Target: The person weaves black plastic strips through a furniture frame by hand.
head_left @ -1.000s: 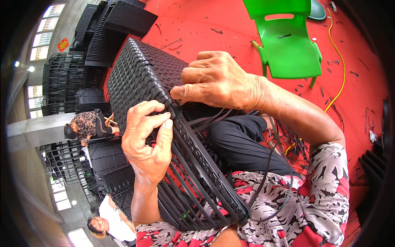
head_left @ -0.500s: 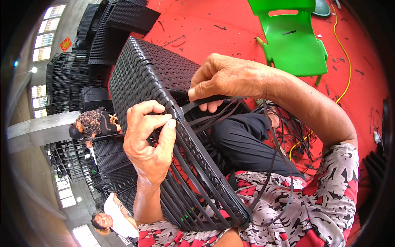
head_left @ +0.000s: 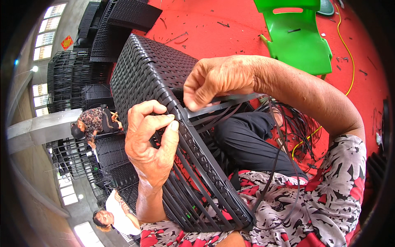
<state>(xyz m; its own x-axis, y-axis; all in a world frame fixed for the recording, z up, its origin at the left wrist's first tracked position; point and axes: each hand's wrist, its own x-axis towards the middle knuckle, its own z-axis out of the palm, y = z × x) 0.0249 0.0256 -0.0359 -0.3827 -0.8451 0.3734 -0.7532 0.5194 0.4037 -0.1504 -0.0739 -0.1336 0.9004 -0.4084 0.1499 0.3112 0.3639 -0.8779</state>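
A black woven furniture piece (head_left: 144, 74) of flat plastic strips leans across my lap. Its upper faces are tightly woven; on the lower side, spaced parallel strips (head_left: 181, 201) run along the frame. My right hand (head_left: 220, 80) is closed in a pinch on a flat black strip (head_left: 240, 98) just right of the corner edge. My left hand (head_left: 150, 142) is at the outer side of that edge, thumb and forefinger pressed together; what lies between them is hidden. Long loose strips (head_left: 294, 168) trail down past my right arm.
A green plastic chair (head_left: 298, 43) stands on the red floor covering (head_left: 205, 24), which is littered with black scraps. A yellow cable (head_left: 347, 49) runs at the right. Black woven pieces (head_left: 123, 24) are stacked at the left. Two other people (head_left: 92, 123) are at the left.
My right hand has moved slightly down and left, closer to the corner edge, with the strip. My left hand keeps its pinch at the edge. The whole view has shifted slightly.
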